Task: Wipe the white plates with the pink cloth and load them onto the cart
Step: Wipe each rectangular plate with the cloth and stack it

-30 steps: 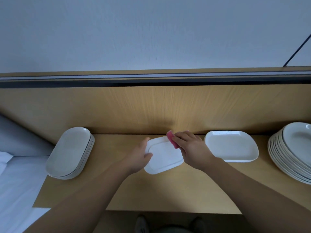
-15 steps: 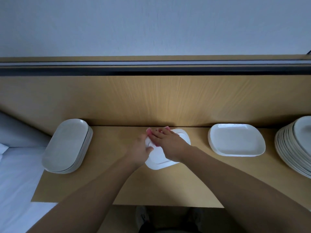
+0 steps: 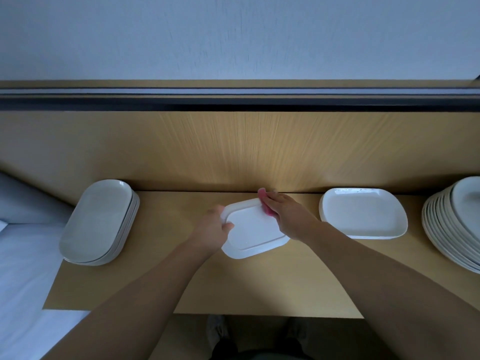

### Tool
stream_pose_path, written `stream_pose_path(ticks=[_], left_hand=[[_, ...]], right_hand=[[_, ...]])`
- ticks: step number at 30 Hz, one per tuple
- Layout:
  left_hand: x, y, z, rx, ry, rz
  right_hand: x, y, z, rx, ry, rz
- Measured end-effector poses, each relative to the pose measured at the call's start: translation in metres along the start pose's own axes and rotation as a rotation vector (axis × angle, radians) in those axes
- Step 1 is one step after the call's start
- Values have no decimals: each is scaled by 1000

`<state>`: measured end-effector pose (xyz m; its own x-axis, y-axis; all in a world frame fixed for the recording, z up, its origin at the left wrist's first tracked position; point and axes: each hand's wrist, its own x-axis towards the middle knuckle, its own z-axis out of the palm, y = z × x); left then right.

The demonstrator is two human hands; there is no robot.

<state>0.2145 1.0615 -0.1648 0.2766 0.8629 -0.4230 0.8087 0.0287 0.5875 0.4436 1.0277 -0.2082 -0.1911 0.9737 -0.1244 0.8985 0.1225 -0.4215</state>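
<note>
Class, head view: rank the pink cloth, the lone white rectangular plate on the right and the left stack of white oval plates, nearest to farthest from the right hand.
1. Pink cloth, under the fingers of the right hand.
2. Lone white rectangular plate, just right of that hand.
3. Stack of white oval plates, far left, beyond the left hand holding the middle white plate.

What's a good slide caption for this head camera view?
Left hand grips a white rectangular plate at a wooden shelf while right hand wipes its rim with a pink cloth.
</note>
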Motion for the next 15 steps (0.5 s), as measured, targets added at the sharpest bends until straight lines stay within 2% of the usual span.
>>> stream_pose_path(ticks=[6, 11, 15], left_hand=[[-2, -4, 3, -24, 10, -24], [-3, -8, 7, -55, 29, -55], [-3, -13, 10, -61, 34, -68]], right_hand=[[-12, 2, 0, 152, -30, 167], [-32, -3, 5, 123, -111, 312], [-50, -6, 20, 115, -125, 323]])
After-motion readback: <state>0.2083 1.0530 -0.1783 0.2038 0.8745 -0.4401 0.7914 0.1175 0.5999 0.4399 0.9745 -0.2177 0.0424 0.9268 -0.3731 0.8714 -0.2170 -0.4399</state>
